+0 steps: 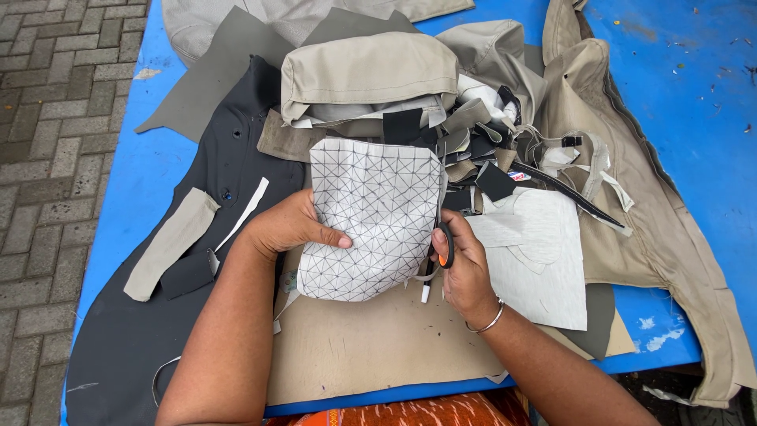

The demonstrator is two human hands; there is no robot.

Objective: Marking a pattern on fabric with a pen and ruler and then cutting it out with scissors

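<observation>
Before you lies the blue table [158, 170], heaped with a dark sheet [118, 331], beige covers [363, 75] and scraps. At its near middle sits the white quilted fabric panel [371, 217], lifted slightly off a tan board [371, 347]. It looks light, soft and floppy, so support it near the edge being cut. Your left hand [288, 227] pinches its left edge, thumb on top; your right hand [465, 264] is closed around scissors [441, 237] at its right edge.
</observation>
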